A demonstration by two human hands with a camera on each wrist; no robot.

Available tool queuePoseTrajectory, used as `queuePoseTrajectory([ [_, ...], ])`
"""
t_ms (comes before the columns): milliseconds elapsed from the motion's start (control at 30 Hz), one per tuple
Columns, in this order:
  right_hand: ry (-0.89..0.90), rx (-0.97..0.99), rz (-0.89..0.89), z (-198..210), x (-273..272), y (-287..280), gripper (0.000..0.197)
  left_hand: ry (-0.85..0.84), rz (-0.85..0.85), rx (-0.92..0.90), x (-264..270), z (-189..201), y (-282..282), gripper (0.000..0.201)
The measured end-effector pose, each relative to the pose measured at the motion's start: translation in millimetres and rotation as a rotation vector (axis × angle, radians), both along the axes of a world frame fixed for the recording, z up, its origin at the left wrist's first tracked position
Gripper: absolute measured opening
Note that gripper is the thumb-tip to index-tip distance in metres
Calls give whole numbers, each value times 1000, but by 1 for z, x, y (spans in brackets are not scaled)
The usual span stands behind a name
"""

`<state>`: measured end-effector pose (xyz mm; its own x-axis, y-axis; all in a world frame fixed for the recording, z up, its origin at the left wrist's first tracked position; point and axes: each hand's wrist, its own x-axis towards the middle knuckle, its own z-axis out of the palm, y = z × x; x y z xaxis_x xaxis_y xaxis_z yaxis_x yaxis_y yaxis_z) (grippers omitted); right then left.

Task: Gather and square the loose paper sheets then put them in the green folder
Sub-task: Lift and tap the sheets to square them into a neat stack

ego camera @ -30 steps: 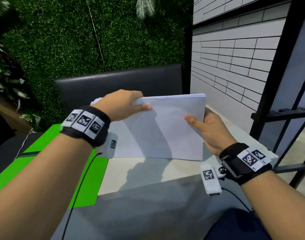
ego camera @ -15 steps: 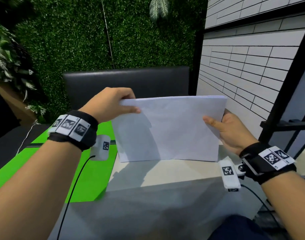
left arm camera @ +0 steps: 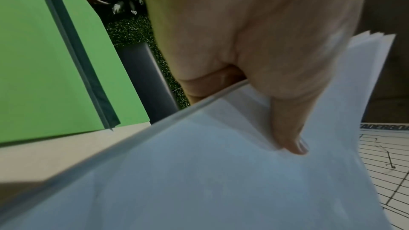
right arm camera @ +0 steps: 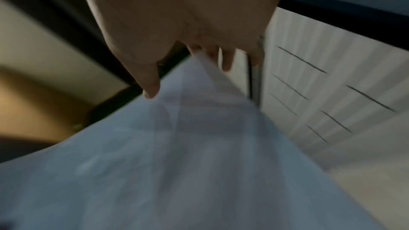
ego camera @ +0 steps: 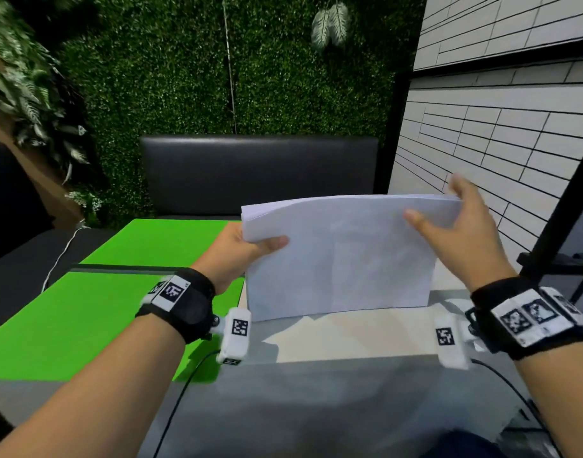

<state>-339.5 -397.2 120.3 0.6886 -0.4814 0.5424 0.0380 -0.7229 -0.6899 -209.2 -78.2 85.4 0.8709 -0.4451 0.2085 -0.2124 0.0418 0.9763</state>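
A stack of white paper sheets [ego camera: 343, 256] stands on its long edge on the pale table [ego camera: 349, 335]. My left hand [ego camera: 250, 242] grips the stack's left edge, thumb in front and fingers behind. At the top right corner my right hand [ego camera: 449, 219] pinches it, thumb on the front face and fingers behind. The left wrist view shows the left hand [left arm camera: 254, 50] with its thumb pressed on the paper stack [left arm camera: 199, 172]. The blurred right wrist view has the right hand [right arm camera: 188, 15] over the paper stack [right arm camera: 177, 163]. The green folder [ego camera: 85, 309] lies open flat at the left, also the green folder [left arm camera: 44, 59].
A black padded bench back [ego camera: 257, 173] stands behind the table, before a green hedge wall. A white tiled wall [ego camera: 498, 143] and a black metal rail [ego camera: 564, 209] close off the right side. A white cable [ego camera: 62, 246] runs at the far left.
My left hand slid from the stack's top left corner down onto its left edge. My right hand rose from the right edge to the top right corner. The stack stays on edge.
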Motion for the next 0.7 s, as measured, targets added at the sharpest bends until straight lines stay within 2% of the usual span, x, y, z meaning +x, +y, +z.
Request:
queuePoseTrajectory([
  [33, -58, -231, -25, 7, 0, 20, 87, -2, 2, -8, -2, 0, -1, 13],
  [100, -118, -590, 60, 15, 3, 73, 89, -12, 1, -8, -4, 1, -3, 13],
  [133, -100, -683, 152, 15, 8, 101, 88, -22, -9, -9, -3, 1, -3, 16],
  [200, 45, -772, 317, 13, 19, 152, 88, -41, -50, -31, -2, 0, 0, 25],
  [267, 157, -823, 375, 8, 32, 178, 88, -56, -72, -41, -2, -2, 3, 24],
  [367, 106, -827, 392, 6, 41, 168, 78, -46, -67, -49, -2, -3, 3, 18],
  [433, 79, -834, 370, 3, 39, 147, 76, -50, -65, -67, -2, -4, 1, 26],
  [700, 103, -771, 141, 3, 11, 37, 75, -3, -51, -105, -2, -7, -3, 18],
])
